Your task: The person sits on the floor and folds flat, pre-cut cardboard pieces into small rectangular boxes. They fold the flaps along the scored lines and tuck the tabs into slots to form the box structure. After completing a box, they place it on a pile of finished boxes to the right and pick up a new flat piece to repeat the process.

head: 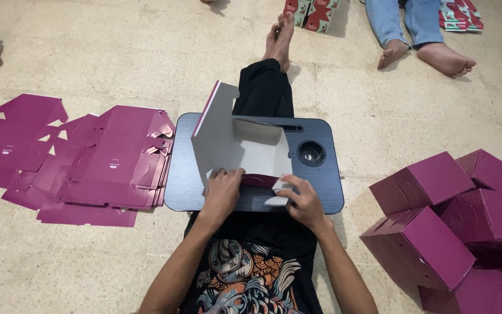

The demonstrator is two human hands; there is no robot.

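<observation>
Half-folded box under both my hands

My left hand [223, 189] presses the box [236, 145]'s near edge; my right hand [303, 200] pinches its white flap – box just ahead, on the lap tray [326, 192]; flat magenta blanks [88, 163] lie well left.

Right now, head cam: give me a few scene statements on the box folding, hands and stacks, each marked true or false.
1. Both hands press on the half-folded box. True: left hand, right hand.
2. The box sits on the bare floor. False: it sits on a dark lap tray.
3. Flat magenta sheets lie to the person's left. True.
4. The finished boxes are green. False: magenta, piled to the right.
5. The box's inside is white. True.
</observation>
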